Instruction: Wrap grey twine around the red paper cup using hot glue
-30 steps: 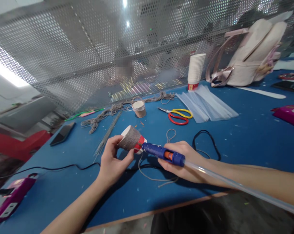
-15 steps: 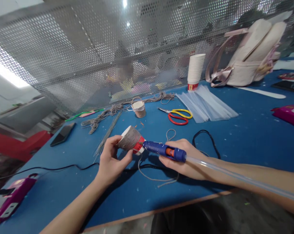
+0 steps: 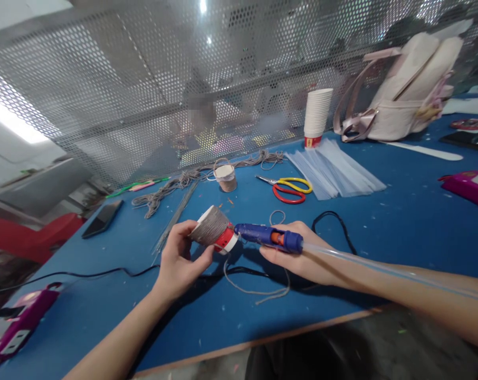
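Note:
My left hand [image 3: 183, 258] grips a paper cup [image 3: 211, 227] tilted on its side, thumb below and fingers at the rim. Grey cord is wound around much of the cup; a red band and white base stay bare. A loose cord tail [image 3: 242, 289] hangs from it onto the table. In my right hand [image 3: 298, 258] is a blue hot glue gun [image 3: 258, 234], with a long clear glue stick [image 3: 350, 257] running out of its back. Its nozzle is at the red band, by the cup's lower end; whether it touches I cannot tell.
Beyond my hands stand a small cord-wrapped cup with a handle [image 3: 227, 179], scissors [image 3: 288, 189], grey cord [image 3: 155, 198] and clear strips [image 3: 337, 174]. Stacked cups [image 3: 317, 116] and a backpack [image 3: 405, 100] are by the mesh screen [image 3: 144, 89]. A phone [image 3: 102, 218] lies left; a black cable [image 3: 104, 271] crosses the table.
The glue gun's nozzle has shifted slightly upward along the red band, and its back end has risen a little. More of the cup's white base shows. Both holds are unchanged.

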The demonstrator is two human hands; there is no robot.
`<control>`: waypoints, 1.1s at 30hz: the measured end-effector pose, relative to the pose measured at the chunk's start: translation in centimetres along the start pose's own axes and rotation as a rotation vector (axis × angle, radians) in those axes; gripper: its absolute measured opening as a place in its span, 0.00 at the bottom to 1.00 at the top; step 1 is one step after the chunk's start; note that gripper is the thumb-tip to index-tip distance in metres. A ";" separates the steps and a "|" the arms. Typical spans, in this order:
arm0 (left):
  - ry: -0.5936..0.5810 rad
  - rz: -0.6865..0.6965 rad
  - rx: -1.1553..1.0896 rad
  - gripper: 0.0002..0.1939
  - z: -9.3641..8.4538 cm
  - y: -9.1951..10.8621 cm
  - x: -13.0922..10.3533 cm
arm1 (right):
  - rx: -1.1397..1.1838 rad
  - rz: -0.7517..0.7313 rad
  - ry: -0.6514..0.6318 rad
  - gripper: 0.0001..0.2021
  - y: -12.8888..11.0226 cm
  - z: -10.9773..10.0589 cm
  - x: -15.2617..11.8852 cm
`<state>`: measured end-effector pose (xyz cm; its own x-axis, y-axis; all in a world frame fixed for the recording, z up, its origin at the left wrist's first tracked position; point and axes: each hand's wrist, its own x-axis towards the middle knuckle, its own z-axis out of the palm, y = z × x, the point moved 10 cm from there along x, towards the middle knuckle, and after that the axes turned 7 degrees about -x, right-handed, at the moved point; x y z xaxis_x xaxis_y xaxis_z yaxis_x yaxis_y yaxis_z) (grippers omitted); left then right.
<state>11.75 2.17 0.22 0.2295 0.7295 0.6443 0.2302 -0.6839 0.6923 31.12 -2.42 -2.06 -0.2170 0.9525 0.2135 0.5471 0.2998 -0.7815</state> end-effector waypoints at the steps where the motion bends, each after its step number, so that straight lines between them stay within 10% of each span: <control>1: -0.003 0.010 -0.002 0.18 0.0 0.1 0.0 | 0.000 0.001 -0.010 0.14 0.0 0.1 0.0; 33: -0.015 0.004 -0.078 0.17 -0.1 0.3 0.6 | -0.073 -0.155 -0.047 0.09 -1.0 -0.7 0.4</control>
<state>11.84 2.40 0.84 0.2448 0.7263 0.6423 0.1551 -0.6833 0.7135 31.06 -2.28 -0.80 -0.3403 0.8915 0.2991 0.5611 0.4478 -0.6962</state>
